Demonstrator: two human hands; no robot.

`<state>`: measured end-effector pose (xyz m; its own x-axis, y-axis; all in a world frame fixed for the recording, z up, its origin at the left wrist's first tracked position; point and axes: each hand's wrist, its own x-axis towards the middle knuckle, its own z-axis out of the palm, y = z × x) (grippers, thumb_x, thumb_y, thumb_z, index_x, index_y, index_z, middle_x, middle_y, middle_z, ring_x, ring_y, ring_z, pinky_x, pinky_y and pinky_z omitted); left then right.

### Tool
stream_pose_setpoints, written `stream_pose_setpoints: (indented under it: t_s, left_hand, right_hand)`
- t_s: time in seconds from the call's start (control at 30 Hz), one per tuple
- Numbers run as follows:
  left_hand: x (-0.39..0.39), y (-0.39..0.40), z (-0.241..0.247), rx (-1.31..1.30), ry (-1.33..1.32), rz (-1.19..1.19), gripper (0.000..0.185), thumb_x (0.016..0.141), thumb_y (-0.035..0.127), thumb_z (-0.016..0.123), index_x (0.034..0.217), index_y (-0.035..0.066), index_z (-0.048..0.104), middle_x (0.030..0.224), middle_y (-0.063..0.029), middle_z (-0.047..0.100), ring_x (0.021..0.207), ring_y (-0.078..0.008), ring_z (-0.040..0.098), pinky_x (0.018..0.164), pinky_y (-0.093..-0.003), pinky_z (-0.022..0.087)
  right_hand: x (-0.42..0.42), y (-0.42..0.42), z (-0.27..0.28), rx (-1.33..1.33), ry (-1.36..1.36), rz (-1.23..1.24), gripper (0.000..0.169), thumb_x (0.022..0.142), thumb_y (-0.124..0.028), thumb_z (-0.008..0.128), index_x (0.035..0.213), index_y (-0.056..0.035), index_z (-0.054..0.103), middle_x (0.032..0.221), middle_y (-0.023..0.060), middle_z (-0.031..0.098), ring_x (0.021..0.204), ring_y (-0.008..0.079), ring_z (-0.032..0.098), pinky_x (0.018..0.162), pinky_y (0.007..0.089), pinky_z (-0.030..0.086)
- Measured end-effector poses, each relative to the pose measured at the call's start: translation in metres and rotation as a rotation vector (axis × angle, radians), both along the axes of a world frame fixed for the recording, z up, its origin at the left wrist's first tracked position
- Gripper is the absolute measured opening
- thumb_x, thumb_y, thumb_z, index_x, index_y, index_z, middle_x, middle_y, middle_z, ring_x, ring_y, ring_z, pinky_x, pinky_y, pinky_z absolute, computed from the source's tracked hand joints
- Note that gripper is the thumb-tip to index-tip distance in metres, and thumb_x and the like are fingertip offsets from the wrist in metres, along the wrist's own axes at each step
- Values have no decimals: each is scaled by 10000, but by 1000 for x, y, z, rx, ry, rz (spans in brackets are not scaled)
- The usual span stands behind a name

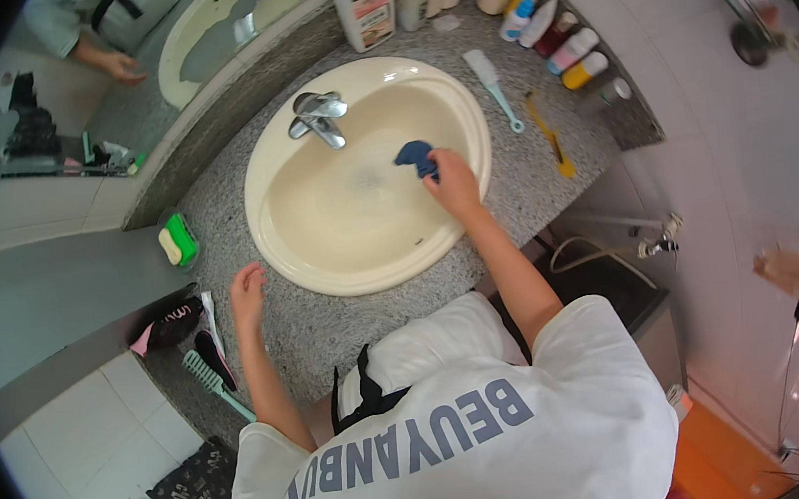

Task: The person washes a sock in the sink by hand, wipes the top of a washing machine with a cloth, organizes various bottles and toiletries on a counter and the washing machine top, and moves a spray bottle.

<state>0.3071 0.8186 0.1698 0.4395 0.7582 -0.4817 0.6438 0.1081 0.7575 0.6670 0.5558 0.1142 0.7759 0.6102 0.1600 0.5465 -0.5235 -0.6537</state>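
Note:
My right hand (452,183) is over the right part of the cream oval sink (380,277), its fingers closed on a dark blue cloth (413,153). The cloth hangs above the basin. A chrome faucet (318,117) stands at the sink's back left. My left hand (249,293) is just off the sink's left rim, above the speckled grey countertop (306,341), and holds nothing; its fingers are loosely bent and partly apart. Left of the sink, a green sponge (182,239) and a pale bar of soap (169,246) share a small clear dish.
A pale blue brush (494,91) and a yellow toothbrush-like tool (550,135) lie right of the sink. Several bottles (572,51) line the right wall. A large white bottle (364,3) stands behind the sink. A green hairbrush (215,383) and black pouch (170,326) lie left.

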Motion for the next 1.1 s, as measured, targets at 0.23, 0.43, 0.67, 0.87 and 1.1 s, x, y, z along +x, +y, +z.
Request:
stream_pose_setpoints:
  t_s: [0.23,0.43,0.67,0.87,1.1]
  left_hand:
    - [28,-16,-20,-127,-21,49,311,949,238,520,1200,74,600,1073,-34,669,906,-123,616,717,-254,463]
    - [36,-21,-26,-144,-20,80,261,925,106,570,1160,-2,602,999,-74,659,882,-136,604,799,-258,483]
    - [34,-17,-37,-103,-7,-1,278,949,175,536,1198,68,600,1069,-51,667,885,-129,620,705,-244,460]
    - [24,-13,-45,-52,18,-57,269,932,167,578,1165,40,616,1028,-53,665,884,-132,614,737,-256,474]
    - [31,-20,-23,62,44,-151,255,929,145,580,1145,15,618,1003,-111,654,885,-172,620,792,-288,494]
  right_hand:
    - [-44,83,-140,-397,0,484,275,785,-119,607,1057,-135,574,1010,135,569,949,336,563,823,491,453]
    - [-59,102,-151,-419,-128,323,306,827,-166,564,1127,-105,576,1233,109,517,1222,280,442,1013,547,322]
    - [-62,109,-137,-440,-131,554,431,808,-268,608,1185,-61,584,1431,131,402,1373,338,291,1099,496,271]
    - [-36,102,-144,-260,-208,500,321,773,-176,658,1089,-124,632,1303,111,524,1237,284,445,1065,465,320]
    - [-37,121,-121,-34,332,87,275,695,-85,732,957,-25,672,923,134,678,828,250,658,743,348,522]
